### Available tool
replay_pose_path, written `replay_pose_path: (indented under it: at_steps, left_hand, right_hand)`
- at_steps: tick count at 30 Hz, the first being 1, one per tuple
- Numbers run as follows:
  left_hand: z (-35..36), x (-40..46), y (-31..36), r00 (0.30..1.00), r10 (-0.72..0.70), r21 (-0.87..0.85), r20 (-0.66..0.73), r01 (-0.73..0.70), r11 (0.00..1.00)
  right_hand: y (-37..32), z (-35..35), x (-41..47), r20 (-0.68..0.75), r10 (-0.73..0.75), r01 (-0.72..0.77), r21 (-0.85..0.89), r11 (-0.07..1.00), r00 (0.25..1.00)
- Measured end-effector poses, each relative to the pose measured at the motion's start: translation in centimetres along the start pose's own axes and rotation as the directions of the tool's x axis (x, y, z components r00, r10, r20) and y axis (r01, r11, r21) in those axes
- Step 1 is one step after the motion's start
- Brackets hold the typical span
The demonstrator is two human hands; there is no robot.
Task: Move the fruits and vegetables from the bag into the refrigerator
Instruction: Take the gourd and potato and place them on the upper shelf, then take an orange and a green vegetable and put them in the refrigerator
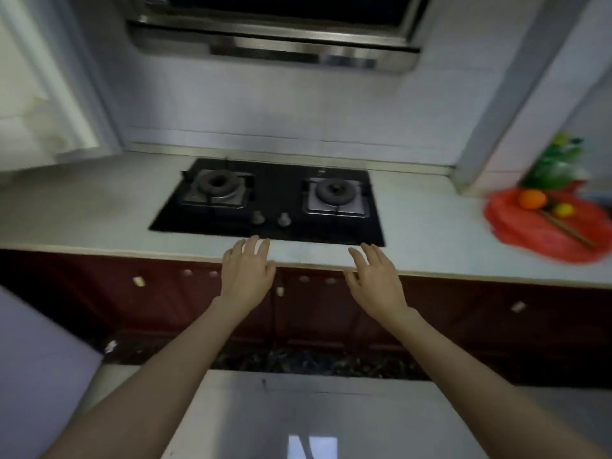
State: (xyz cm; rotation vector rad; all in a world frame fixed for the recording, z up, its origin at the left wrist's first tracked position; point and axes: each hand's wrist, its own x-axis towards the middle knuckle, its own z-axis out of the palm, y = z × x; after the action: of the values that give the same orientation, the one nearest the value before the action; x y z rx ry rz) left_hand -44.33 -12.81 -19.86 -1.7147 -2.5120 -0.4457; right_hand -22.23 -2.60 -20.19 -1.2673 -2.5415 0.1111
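A red plastic bag (546, 233) lies flattened on the white counter at the far right. On it rest an orange fruit (532, 199), a small yellow-green fruit (563, 210) and a long thin stalk (568, 231). Behind the bag stands something green and leafy (558, 164), blurred. My left hand (246, 276) and my right hand (376, 279) hover side by side at the counter's front edge, fingers spread, holding nothing. Both are well to the left of the bag. No refrigerator is recognisable in view.
A black two-burner gas hob (271, 202) is set into the counter (99, 207) just beyond my hands, under a steel range hood (275, 38). Dark red cabinet doors (463, 313) run below. A glossy white surface (314, 419) lies under my forearms.
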Motion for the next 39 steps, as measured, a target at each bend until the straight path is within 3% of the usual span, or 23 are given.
replay_pose_path:
  at_steps: [5, 11, 17, 30, 39]
  left_hand:
    - [3.7, 4.5, 11.6, 0.978, 0.209, -0.040, 0.031, -0.207, 0.977]
    - [7.2, 10.2, 24.3, 0.896, 0.442, -0.105, 0.055, -0.435, 0.894]
    - [11.2, 17.6, 35.3, 0.820, 0.569, -0.178, 0.067, -0.551, 0.815]
    - [19.1, 31.7, 50.9, 0.752, 0.645, -0.237, 0.140, -0.607, 0.759]
    - [25.6, 37.1, 60.6, 0.790, 0.589, -0.236, 0.171, -0.547, 0.803]
  right_hand:
    - [10.3, -2.4, -3.7, -0.044, 0.194, -0.196, -0.060, 0.979, 0.980]
    - [20.2, -4.8, -5.7, -0.076, 0.355, -0.362, -0.119, 0.924, 0.932]
    - [30.5, -6.8, -2.7, -0.107, 0.484, -0.495, -0.130, 0.859, 0.869]
    - [49.2, -8.5, 5.7, -0.103, 0.636, -0.644, -0.121, 0.755, 0.765]
    - [64.4, -6.1, 10.8, 0.010, 0.597, -0.593, -0.098, 0.799, 0.802]
